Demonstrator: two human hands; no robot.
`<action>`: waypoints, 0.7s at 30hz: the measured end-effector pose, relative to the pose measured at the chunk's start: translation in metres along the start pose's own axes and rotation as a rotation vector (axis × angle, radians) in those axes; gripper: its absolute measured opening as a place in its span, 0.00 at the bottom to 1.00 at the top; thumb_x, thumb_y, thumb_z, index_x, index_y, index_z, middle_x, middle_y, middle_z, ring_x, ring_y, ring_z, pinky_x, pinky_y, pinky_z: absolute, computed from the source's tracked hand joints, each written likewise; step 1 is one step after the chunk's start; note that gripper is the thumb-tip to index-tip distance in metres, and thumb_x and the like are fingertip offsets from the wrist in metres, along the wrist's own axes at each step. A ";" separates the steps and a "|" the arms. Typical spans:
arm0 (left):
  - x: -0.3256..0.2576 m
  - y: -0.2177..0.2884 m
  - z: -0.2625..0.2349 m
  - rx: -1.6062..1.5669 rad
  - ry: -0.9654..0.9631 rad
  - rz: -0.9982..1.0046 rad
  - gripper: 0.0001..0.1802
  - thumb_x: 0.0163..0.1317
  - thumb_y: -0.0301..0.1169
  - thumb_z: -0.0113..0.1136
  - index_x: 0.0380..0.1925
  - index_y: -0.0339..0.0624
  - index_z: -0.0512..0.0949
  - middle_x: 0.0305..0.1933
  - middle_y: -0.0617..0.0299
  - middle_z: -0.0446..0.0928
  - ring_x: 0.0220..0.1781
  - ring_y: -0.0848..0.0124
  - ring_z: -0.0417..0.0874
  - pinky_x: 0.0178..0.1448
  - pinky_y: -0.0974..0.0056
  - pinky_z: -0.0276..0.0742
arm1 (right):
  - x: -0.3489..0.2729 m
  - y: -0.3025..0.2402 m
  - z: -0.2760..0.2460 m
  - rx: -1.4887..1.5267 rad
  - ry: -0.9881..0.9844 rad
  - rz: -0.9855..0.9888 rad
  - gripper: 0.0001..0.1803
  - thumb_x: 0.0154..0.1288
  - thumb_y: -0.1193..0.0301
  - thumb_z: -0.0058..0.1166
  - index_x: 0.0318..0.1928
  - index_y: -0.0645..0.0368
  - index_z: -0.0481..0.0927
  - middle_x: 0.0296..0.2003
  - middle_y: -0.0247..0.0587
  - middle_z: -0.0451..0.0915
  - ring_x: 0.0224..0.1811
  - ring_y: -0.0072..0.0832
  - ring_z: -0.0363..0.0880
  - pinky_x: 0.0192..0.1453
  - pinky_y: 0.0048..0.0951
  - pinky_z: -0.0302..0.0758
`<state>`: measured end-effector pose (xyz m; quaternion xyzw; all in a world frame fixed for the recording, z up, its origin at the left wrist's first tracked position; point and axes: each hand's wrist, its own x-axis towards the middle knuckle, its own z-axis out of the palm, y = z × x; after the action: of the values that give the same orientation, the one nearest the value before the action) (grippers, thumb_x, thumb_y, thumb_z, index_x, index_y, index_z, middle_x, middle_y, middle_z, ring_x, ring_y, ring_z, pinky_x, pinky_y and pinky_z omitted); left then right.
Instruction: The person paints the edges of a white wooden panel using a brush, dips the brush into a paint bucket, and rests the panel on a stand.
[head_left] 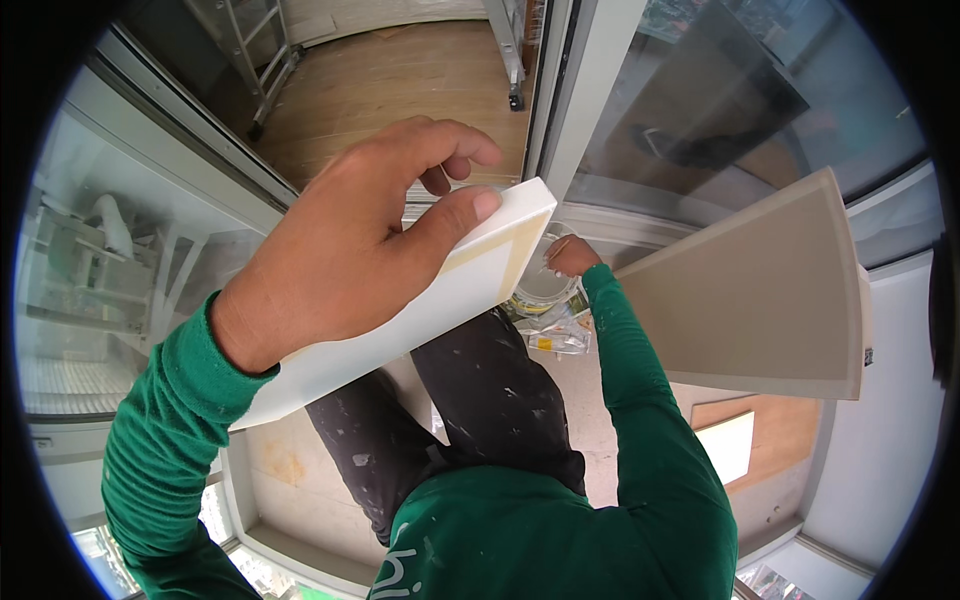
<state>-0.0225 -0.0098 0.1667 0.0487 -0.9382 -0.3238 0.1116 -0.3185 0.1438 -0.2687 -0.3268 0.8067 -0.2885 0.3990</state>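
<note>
My left hand is large in the middle of the head view. It grips a white panel by its thick upper edge, thumb along the edge and fingers curled above it. A cream band runs along the panel's border, and the panel slants up to the right over my legs. Farther off, my right hand is closed at the rim of a round pale bucket. Whatever its fingers pinch is too small to make out. Partly behind the panel, a clear plastic bag with something yellow lies beside the bucket.
A large beige panel leans at the right by the glass door. Below it a brown board lies on the floor with a white sheet. A metal ladder stands past the doorway; framed glass borders the left.
</note>
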 end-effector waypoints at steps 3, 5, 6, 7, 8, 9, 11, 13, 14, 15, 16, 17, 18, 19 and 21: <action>0.004 0.006 0.004 -0.033 -0.011 0.023 0.17 0.76 0.33 0.63 0.60 0.39 0.81 0.50 0.60 0.83 0.51 0.70 0.81 0.47 0.65 0.73 | -0.058 0.004 -0.034 0.353 0.099 0.030 0.09 0.64 0.75 0.65 0.43 0.63 0.87 0.32 0.36 0.88 0.25 0.22 0.82 0.23 0.24 0.72; 0.003 0.008 0.003 -0.022 0.003 0.059 0.17 0.76 0.33 0.63 0.60 0.38 0.81 0.50 0.59 0.82 0.51 0.69 0.81 0.47 0.64 0.73 | -0.091 -0.001 -0.045 0.490 0.182 -0.008 0.09 0.66 0.76 0.64 0.46 0.62 0.86 0.34 0.35 0.88 0.27 0.20 0.81 0.24 0.23 0.71; 0.002 0.008 0.002 -0.013 0.013 0.074 0.17 0.76 0.33 0.63 0.60 0.38 0.81 0.50 0.59 0.82 0.50 0.69 0.81 0.47 0.64 0.73 | -0.104 -0.004 -0.045 0.559 0.219 -0.032 0.09 0.68 0.76 0.63 0.47 0.62 0.85 0.35 0.35 0.87 0.28 0.19 0.80 0.25 0.23 0.70; 0.005 0.011 0.002 -0.020 0.002 0.092 0.17 0.76 0.33 0.63 0.60 0.38 0.81 0.50 0.59 0.82 0.50 0.69 0.81 0.47 0.64 0.73 | -0.120 0.003 -0.047 0.719 0.264 -0.047 0.10 0.69 0.76 0.63 0.49 0.62 0.84 0.36 0.36 0.87 0.29 0.20 0.81 0.26 0.23 0.71; 0.005 0.014 0.002 -0.023 -0.006 0.102 0.17 0.76 0.32 0.63 0.60 0.38 0.81 0.50 0.59 0.82 0.50 0.68 0.81 0.47 0.64 0.73 | -0.130 0.012 -0.042 0.880 0.296 -0.068 0.11 0.71 0.76 0.63 0.51 0.62 0.83 0.37 0.37 0.88 0.31 0.20 0.81 0.28 0.23 0.72; 0.004 0.016 0.000 -0.022 -0.012 0.101 0.17 0.76 0.32 0.63 0.60 0.38 0.81 0.50 0.58 0.82 0.50 0.68 0.81 0.47 0.64 0.74 | -0.136 0.018 -0.035 1.041 0.315 -0.092 0.12 0.72 0.76 0.62 0.53 0.62 0.82 0.39 0.38 0.88 0.32 0.20 0.82 0.29 0.23 0.73; 0.003 0.012 0.003 -0.036 0.004 0.116 0.17 0.76 0.32 0.63 0.59 0.38 0.81 0.50 0.59 0.83 0.49 0.68 0.80 0.47 0.64 0.73 | -0.150 0.026 -0.016 1.232 0.348 -0.157 0.13 0.74 0.75 0.61 0.56 0.61 0.81 0.41 0.38 0.88 0.35 0.21 0.83 0.32 0.23 0.75; 0.000 0.012 0.005 -0.048 0.011 0.118 0.16 0.76 0.31 0.63 0.59 0.38 0.81 0.50 0.59 0.83 0.48 0.69 0.80 0.46 0.64 0.73 | -0.156 0.030 0.000 1.324 0.388 -0.174 0.13 0.76 0.73 0.60 0.58 0.61 0.79 0.43 0.40 0.89 0.36 0.23 0.85 0.35 0.24 0.78; 0.000 0.011 0.005 -0.053 0.012 0.118 0.16 0.76 0.31 0.63 0.59 0.38 0.81 0.50 0.59 0.83 0.48 0.69 0.80 0.46 0.64 0.73 | -0.158 0.031 0.012 1.319 0.414 -0.162 0.14 0.76 0.73 0.59 0.58 0.61 0.79 0.44 0.41 0.89 0.37 0.25 0.86 0.36 0.25 0.79; -0.001 0.011 0.005 -0.057 0.014 0.116 0.16 0.76 0.31 0.63 0.59 0.38 0.81 0.50 0.60 0.83 0.48 0.69 0.80 0.46 0.64 0.73 | -0.161 0.033 0.021 1.314 0.439 -0.150 0.14 0.77 0.72 0.58 0.59 0.61 0.78 0.46 0.42 0.89 0.37 0.26 0.86 0.37 0.25 0.80; 0.001 0.012 0.006 -0.057 0.008 0.129 0.16 0.76 0.31 0.63 0.59 0.38 0.81 0.50 0.60 0.83 0.49 0.70 0.80 0.45 0.64 0.73 | -0.161 0.051 0.030 1.270 0.424 -0.154 0.17 0.80 0.68 0.54 0.63 0.61 0.76 0.51 0.46 0.89 0.41 0.29 0.87 0.40 0.27 0.82; 0.000 0.013 0.004 -0.046 0.010 0.132 0.16 0.76 0.31 0.63 0.59 0.38 0.81 0.50 0.60 0.83 0.49 0.70 0.80 0.45 0.64 0.73 | -0.160 0.055 0.039 1.277 0.418 -0.115 0.18 0.80 0.67 0.53 0.63 0.61 0.76 0.52 0.47 0.89 0.42 0.29 0.87 0.41 0.28 0.82; -0.001 0.013 0.004 -0.034 0.012 0.134 0.16 0.76 0.31 0.63 0.59 0.38 0.81 0.50 0.60 0.83 0.49 0.70 0.80 0.45 0.64 0.73 | -0.159 0.058 0.048 1.285 0.411 -0.077 0.18 0.80 0.66 0.52 0.64 0.61 0.75 0.53 0.48 0.88 0.43 0.30 0.87 0.41 0.29 0.83; -0.001 0.013 0.003 -0.031 0.008 0.127 0.16 0.76 0.32 0.63 0.59 0.38 0.81 0.50 0.60 0.83 0.49 0.70 0.80 0.44 0.64 0.73 | -0.158 0.061 0.055 1.291 0.404 -0.039 0.19 0.81 0.65 0.52 0.64 0.61 0.75 0.55 0.48 0.88 0.44 0.31 0.87 0.42 0.30 0.83; -0.001 0.015 0.003 -0.022 0.000 0.111 0.16 0.76 0.32 0.63 0.59 0.38 0.81 0.49 0.61 0.82 0.49 0.71 0.79 0.44 0.65 0.72 | -0.154 0.067 0.061 1.374 0.347 -0.031 0.17 0.80 0.65 0.50 0.61 0.60 0.75 0.55 0.48 0.88 0.44 0.32 0.87 0.44 0.33 0.83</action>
<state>-0.0220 0.0037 0.1736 -0.0049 -0.9358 -0.3276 0.1301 -0.2156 0.2896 -0.2783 0.0381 0.4893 -0.7856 0.3767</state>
